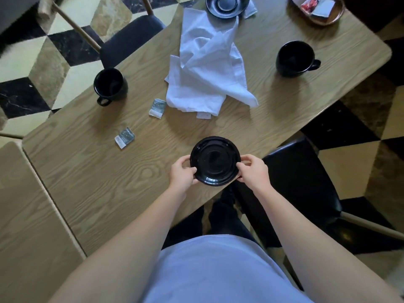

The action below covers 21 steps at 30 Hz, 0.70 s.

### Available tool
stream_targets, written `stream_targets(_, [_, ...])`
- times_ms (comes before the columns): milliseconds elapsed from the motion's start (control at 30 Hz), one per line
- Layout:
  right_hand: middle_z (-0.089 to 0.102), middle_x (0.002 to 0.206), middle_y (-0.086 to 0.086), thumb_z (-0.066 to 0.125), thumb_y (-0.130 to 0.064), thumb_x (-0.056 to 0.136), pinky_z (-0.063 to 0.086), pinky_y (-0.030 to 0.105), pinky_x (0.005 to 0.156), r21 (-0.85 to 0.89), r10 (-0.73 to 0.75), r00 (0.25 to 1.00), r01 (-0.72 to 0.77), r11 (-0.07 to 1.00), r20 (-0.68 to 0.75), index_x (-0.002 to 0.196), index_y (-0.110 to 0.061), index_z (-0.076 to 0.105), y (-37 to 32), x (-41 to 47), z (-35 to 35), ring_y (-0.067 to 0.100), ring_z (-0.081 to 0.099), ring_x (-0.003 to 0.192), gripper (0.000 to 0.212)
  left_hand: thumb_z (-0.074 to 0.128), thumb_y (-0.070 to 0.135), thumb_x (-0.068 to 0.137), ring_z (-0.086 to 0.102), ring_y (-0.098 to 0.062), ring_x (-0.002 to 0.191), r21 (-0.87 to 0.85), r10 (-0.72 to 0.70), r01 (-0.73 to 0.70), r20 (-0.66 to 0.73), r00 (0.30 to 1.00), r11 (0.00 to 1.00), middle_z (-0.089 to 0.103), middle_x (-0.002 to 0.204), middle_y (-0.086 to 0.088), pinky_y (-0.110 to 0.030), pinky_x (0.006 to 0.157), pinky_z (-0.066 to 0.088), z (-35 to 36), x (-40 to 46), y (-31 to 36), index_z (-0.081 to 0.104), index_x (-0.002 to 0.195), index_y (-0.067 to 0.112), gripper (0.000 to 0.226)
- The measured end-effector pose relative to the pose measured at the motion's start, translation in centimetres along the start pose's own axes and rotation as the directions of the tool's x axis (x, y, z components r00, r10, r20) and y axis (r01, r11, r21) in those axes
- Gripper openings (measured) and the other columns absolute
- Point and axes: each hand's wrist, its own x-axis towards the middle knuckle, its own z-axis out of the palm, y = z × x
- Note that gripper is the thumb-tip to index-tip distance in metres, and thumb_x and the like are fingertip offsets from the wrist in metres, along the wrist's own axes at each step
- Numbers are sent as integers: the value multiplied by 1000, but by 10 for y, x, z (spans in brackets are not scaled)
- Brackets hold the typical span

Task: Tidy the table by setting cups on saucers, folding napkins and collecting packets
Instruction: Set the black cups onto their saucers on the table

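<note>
We hold the black saucer (215, 161) at the near edge of the wooden table (91, 171), arms stretched forward: our left hand (182, 171) pinches its left rim and our right hand (252, 169) pinches its right rim, thumbs on top, fingers curled under.

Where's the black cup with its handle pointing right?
In the head view, that black cup stands on the right side of the table, right of the crumpled white napkin and below the wooden tray.

Black saucer (215, 160) near table edge; two cups (110, 85) (295, 59) stand apart, saucerless.
</note>
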Motion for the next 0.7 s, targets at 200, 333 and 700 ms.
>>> stream_targets(200, [73, 94, 0, 65, -18, 94, 60, 23, 59, 75, 23, 998, -18, 997, -66, 101, -28, 68, 1, 11, -32, 13, 74, 78, 13, 58, -8, 91, 73, -27, 90, 103, 19, -25, 63, 998, 994, 71, 104, -17, -33, 64, 62, 38, 4, 26, 63, 125, 23, 46])
stream_targets(333, [72, 94, 1, 65, -17, 95, 61, 25, 63, 90, 32, 995, -24, 996, -91, 106, -25, 67, -2, 21, -48, 14, 73, 78, 14, 57, -8, 91, 73, -30, 93, 119, 4, -15, 90, 996, 993, 70, 106, -13, -42, 72, 64, 57, 8, 38, 63, 126, 22, 47])
stream_targets(700, [71, 97, 3, 66, -16, 94, 63, 29, 69, 103, 67, 991, -56, 993, -115, 114, -20, 70, -1, 38, -70, 15, 73, 80, 20, 58, -7, 91, 74, -24, 89, 141, 7, -23, 116, 993, 990, 74, 100, -14, -34, 66, 63, 83, 12, 51, 63, 122, 27, 46])
